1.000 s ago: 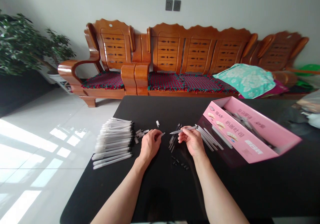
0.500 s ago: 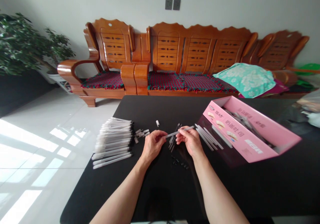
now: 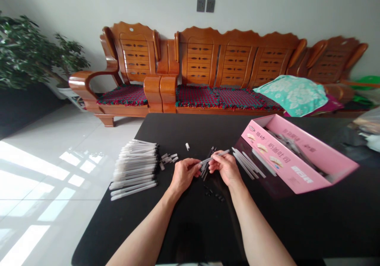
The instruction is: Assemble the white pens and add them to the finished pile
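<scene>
Bare left hand (image 3: 183, 174) and bare right hand (image 3: 227, 169) sharing one slim whitish plastic pen (image 3: 205, 160), mid-frame
I see left pinching one end, right gripping further along; row of white plastic pens (image 3: 136, 166) frame left, pink cardboard box (image 3: 271, 157) right, glossy brown wooden sofa (image 3: 236, 40) up top.

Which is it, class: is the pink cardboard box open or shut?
Open: the pink cardboard box has its top uncovered, and slender grey items show inside.

Pens (image 3: 138, 165) look like smooth frosted plastic, kinda matt. Surface (image 3: 196, 226) is pretty glossy, box (image 3: 283, 165) looks like shiny cardboard, sofa (image 3: 198, 56) is glossy varnished wood, seat pads (image 3: 196, 97) are rough woven cloth.
</scene>
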Action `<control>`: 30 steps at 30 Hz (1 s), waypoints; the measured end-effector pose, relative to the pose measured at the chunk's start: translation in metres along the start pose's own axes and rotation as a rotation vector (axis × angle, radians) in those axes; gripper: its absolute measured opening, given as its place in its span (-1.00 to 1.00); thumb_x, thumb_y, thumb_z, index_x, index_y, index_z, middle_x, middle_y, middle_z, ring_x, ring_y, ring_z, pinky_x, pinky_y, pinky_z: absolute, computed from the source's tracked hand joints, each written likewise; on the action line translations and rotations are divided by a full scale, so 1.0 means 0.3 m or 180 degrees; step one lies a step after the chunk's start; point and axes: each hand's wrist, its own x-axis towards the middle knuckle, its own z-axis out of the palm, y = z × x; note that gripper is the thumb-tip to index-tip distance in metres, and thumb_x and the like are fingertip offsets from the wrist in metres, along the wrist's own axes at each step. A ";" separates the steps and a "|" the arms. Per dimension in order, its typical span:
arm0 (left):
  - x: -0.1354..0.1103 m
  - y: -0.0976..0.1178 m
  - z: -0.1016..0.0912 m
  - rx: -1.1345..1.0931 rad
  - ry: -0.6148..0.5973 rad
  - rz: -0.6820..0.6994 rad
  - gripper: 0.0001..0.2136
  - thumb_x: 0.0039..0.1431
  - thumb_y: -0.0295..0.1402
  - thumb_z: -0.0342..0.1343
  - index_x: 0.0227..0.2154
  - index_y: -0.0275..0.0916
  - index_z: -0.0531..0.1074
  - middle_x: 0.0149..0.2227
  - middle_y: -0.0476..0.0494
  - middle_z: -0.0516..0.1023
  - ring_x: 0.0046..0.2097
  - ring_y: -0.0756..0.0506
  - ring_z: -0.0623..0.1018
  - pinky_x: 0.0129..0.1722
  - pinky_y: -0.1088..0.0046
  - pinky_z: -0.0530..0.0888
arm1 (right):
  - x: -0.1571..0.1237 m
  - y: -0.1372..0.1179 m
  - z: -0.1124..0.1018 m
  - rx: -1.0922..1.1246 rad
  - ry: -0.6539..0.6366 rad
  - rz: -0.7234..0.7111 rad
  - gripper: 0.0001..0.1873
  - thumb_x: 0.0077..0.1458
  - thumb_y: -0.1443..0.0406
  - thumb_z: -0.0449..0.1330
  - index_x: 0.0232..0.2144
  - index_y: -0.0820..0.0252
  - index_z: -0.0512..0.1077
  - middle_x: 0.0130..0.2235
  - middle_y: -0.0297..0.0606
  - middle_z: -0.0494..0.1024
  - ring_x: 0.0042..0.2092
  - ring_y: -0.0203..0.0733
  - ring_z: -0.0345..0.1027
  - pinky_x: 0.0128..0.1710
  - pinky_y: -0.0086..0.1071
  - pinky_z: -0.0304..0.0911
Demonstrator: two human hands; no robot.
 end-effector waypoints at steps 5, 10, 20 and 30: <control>-0.022 0.024 0.015 0.0645 0.0225 0.0378 -0.79 0.24 -0.28 0.07 -0.34 -0.24 0.58 -0.48 -0.07 0.51 -0.50 0.01 0.50 -0.46 0.54 0.38 | -0.004 -0.006 -0.004 0.0015 -0.0042 0.0196 -0.77 -0.12 0.25 0.40 -0.44 0.27 0.48 -0.56 -0.24 0.60 -0.62 -0.20 0.47 -0.65 -0.42 0.44; -0.045 0.045 0.038 0.1460 0.0257 0.0810 -0.73 0.31 -0.35 -0.02 -0.41 -0.23 0.56 -0.46 -0.08 0.45 -0.44 0.01 0.44 -0.41 0.53 0.31 | -0.001 -0.011 -0.013 0.0050 -0.0009 0.0373 -0.78 -0.14 0.27 0.41 -0.46 0.27 0.48 -0.59 -0.25 0.58 -0.64 -0.20 0.46 -0.70 -0.46 0.41; -0.021 0.030 0.018 0.1441 0.0239 0.0979 -0.79 0.33 -0.36 -0.03 -0.20 -0.21 0.53 -0.35 -0.10 0.52 -0.36 -0.01 0.49 -0.34 0.53 0.37 | -0.003 0.015 0.015 0.0061 0.0125 0.0229 -0.75 -0.14 0.24 0.42 -0.44 0.28 0.48 -0.58 -0.27 0.58 -0.64 -0.23 0.44 -0.69 -0.46 0.41; -0.087 0.096 -0.230 0.2031 0.0916 0.0896 -0.83 0.30 -0.33 0.02 -0.23 -0.17 0.52 -0.24 -0.06 0.57 -0.22 -0.05 0.54 -0.18 0.48 0.42 | 0.005 -0.009 -0.028 0.0195 0.0189 -0.0154 -0.66 0.02 0.12 0.33 -0.26 0.28 0.51 -0.56 -0.28 0.57 -0.62 -0.24 0.42 -0.71 -0.44 0.37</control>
